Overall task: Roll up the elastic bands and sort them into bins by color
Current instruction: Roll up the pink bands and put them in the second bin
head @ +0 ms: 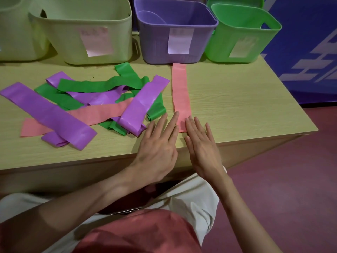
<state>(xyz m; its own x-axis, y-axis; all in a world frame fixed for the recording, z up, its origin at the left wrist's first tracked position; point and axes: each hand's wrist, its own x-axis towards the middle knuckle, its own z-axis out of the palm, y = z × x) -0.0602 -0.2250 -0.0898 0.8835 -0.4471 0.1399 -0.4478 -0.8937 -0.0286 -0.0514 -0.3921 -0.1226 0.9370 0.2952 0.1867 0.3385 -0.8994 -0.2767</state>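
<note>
A pink elastic band lies flat and straight on the wooden table, running from the purple bin toward the front edge. My left hand and my right hand rest flat with fingers spread at its near end, fingertips touching the band on both sides. Neither hand grips it. To the left lies a tangled pile of purple bands, green bands and another pink band. At the back stand a pale yellow bin, a purple bin and a green bin.
Another pale yellow bin stands at the far left, and a second green bin behind the first. Each front bin carries a paper label. The table's right edge drops to a red floor. A blue panel stands at the right.
</note>
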